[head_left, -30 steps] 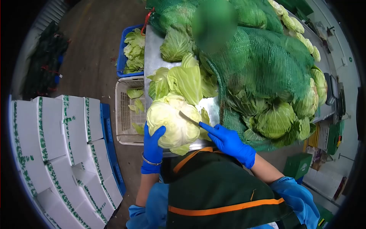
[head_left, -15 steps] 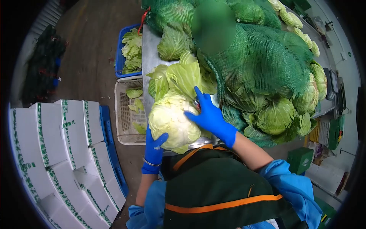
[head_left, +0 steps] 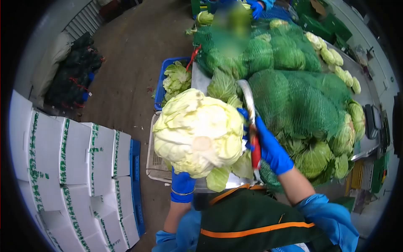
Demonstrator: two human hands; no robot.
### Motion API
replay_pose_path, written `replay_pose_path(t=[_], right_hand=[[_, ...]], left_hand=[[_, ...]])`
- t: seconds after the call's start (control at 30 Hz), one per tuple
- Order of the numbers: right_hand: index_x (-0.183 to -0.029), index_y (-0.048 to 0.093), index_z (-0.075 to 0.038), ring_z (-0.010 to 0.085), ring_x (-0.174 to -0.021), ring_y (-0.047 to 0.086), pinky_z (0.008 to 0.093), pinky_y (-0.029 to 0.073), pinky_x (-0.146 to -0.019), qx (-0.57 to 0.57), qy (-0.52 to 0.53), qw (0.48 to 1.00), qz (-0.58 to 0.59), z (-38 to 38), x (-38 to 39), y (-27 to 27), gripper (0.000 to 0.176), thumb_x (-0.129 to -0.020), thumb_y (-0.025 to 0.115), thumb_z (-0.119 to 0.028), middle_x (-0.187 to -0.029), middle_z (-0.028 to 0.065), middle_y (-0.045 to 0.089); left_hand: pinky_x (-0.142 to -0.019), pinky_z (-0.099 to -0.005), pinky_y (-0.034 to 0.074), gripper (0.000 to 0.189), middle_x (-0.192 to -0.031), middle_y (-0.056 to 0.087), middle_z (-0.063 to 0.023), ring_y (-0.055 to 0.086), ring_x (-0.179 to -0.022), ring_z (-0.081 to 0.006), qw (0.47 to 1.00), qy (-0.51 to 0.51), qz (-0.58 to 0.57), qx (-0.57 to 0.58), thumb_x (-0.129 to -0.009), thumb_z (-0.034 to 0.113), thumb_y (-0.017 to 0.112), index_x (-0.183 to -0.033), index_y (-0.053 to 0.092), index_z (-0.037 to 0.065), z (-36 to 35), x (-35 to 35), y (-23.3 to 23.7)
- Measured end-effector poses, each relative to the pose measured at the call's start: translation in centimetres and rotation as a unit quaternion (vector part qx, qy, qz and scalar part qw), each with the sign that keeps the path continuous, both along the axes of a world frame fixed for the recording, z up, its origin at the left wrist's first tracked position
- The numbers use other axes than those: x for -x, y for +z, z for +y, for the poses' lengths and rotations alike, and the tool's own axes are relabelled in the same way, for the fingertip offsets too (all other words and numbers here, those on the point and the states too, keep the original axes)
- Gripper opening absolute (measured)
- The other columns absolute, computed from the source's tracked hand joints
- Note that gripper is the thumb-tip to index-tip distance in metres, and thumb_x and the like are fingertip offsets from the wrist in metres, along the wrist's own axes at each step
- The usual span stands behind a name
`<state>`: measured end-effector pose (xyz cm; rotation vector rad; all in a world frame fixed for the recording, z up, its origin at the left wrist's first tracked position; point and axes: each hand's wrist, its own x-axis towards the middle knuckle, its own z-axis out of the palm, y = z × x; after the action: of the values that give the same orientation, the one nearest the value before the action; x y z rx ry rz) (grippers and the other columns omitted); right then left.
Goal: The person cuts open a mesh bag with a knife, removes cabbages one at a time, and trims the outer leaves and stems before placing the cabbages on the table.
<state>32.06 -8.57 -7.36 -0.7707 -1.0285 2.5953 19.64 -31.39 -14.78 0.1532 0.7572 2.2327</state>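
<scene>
A big pale cabbage (head_left: 197, 132) is raised close to the camera, its cut stem end facing me. Beneath it, my left hand (head_left: 182, 187) in a blue glove grips the head from below, most of its fingers hidden behind the leaves. My right hand (head_left: 270, 147), also gloved in blue, is closed around the red handle of a knife (head_left: 249, 105). The curved blade points away from me, just right of the cabbage, and the fingertips come right to the cabbage's edge. Loose green leaves (head_left: 218, 178) lie under the cabbage on the metal table.
Green mesh sacks of cabbages (head_left: 294, 96) cover the table's right side. Left of the table are a blue crate (head_left: 161, 80) with leaves and a white basket (head_left: 152, 168). White boxes (head_left: 75, 147) are stacked on a blue pallet. A co-worker's gloved hand (head_left: 256, 8) shows at the far end.
The cabbage has been lifted toward the camera and turned so its stem end shows. My right hand has moved off its top to the right side, the knife now plainly visible. The view has shifted.
</scene>
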Motion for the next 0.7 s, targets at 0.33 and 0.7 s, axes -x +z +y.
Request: replay_pose_path(t=[0.33, 0.7], right_hand=[[-0.135, 0.033, -0.009, 0.0073, -0.074, 0.057, 0.0197, 0.047, -0.055, -0.157, -0.008, 0.988, 0.007, -3.0, -2.9, -2.4, 0.072, -0.073, 0.069, -0.018, -0.101, 0.0027, 0.059], [-0.131, 0.035, -0.003, 0.0186, -0.100, 0.057, 0.0323, 0.047, -0.086, 0.067, -0.035, 0.997, 0.021, -4.4, -5.3, -4.7, 0.067, -0.074, 0.067, -0.016, -0.114, 0.0092, 0.055]], left_hand=[[-0.098, -0.0335, 0.037, 0.078, -0.130, 0.042, -0.0122, 0.045, -0.116, -0.0216, 0.820, -0.084, 0.531, 0.199, -0.072, 0.010, 0.072, -0.137, 0.029, 0.004, 6.1, 5.0, 12.3], [-0.086, -0.0285, 0.045, 0.043, -0.117, 0.055, -0.0116, 0.056, -0.103, -0.0164, 0.944, -0.202, 0.176, 0.193, -0.086, 0.021, 0.059, -0.125, 0.048, 0.005, 8.5, 9.5, 8.3]])
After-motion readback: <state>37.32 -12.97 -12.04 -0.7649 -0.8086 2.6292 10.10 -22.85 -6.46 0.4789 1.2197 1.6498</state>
